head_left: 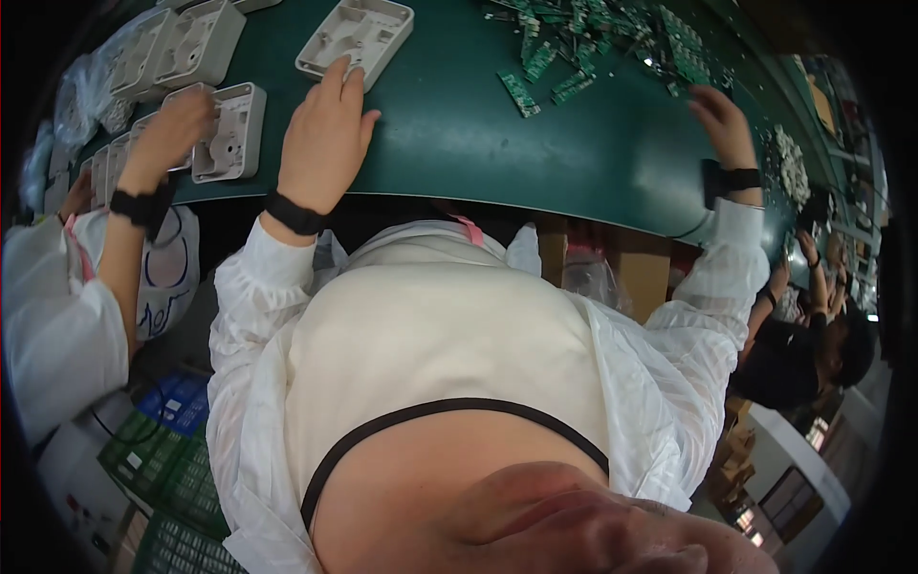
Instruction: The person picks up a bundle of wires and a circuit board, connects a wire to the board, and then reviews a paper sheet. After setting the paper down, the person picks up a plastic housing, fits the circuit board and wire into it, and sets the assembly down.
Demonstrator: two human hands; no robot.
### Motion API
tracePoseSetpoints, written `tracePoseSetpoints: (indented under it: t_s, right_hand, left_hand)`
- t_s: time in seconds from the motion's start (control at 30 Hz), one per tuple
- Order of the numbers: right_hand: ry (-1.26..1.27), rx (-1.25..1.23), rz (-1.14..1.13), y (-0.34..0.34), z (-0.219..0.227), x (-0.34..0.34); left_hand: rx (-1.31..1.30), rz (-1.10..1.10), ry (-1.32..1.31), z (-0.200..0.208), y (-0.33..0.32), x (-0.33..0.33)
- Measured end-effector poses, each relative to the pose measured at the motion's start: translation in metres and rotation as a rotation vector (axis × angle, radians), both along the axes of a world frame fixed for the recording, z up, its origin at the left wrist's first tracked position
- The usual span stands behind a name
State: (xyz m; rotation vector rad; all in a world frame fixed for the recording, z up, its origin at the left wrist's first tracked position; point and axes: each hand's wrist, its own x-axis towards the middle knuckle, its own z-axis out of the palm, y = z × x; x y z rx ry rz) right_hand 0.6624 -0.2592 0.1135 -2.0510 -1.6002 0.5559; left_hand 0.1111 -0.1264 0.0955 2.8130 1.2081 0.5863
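Observation:
My left hand (323, 143), fingers stretched out and thumb apart, has its fingertips at the near edge of an off-white plastic housing (381, 40). The housing lies open side up, with molded posts inside. At the right, my right hand (724, 126) is over the table beside a heap of small green circuit boards (681, 46). Its fingers are slightly bent and apart, and I see nothing between them. A few loose circuit boards (518, 94) lie left of the heap.
Several similar housings (229, 132) stand at the left, where a co-worker's hand (177, 129) reaches in. Small pale parts (790, 163) are heaped at the far right. The green table's near edge (535, 203) runs before me. Green crates (177, 459) stand lower left; other people work at the right.

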Motion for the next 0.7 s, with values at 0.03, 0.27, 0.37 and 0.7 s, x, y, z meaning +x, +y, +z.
tracePoseSetpoints:
  t_s: [0.03,0.27,0.37,0.7]
  right_hand:
    - [0.005,0.055,0.114,-0.002,0.009,-0.054]
    - [-0.626,0.132,0.419,0.037,-0.024,-0.197]
    - [-0.802,0.015,0.431,0.04,-0.032,-0.197]
    - [1.303,0.168,-0.257,-0.025,-0.036,-0.214]
  left_hand:
    - [0.037,0.0,0.011,-0.005,0.008,0.005]
    - [0.114,0.034,0.054,-0.018,0.025,0.014]
    - [0.151,-0.021,-0.072,-0.008,0.008,0.009]
    - [-0.097,-0.437,-0.297,-0.02,-0.044,-0.008]
